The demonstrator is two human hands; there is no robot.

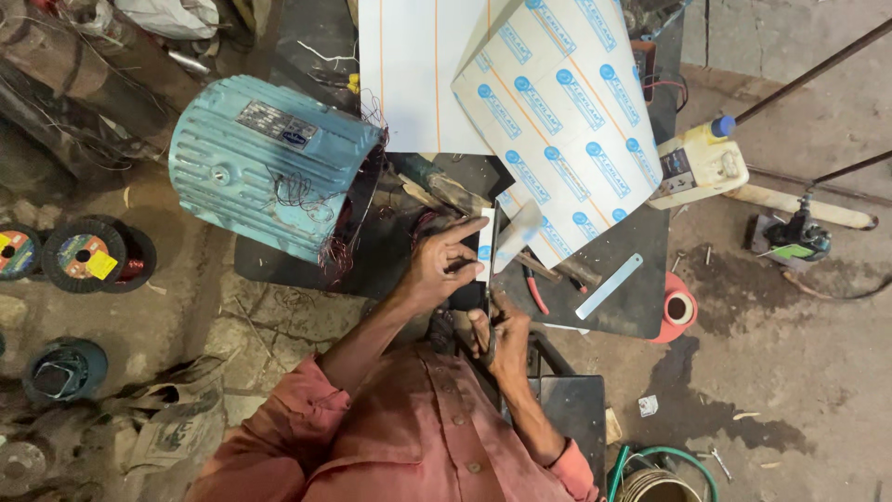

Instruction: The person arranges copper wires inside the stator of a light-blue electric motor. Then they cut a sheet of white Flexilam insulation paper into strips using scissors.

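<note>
Head view: strip (485,244) of thin white sheet at counter (632,307) centre, pinned flat under left hand (444,265), fingers spread. Right hand (497,336) closed round blade (491,256). Probably light, bendy, slippery; best pressed near the cut. Motor (269,167) far left.

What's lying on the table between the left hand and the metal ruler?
In the head view, red-handled pliers lie between the left hand and the metal ruler, on the dark table.

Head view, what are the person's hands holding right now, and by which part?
The left hand presses a narrow white strip flat near its lower end. The right hand grips the handle end of a tool; what kind cannot be told.
</note>
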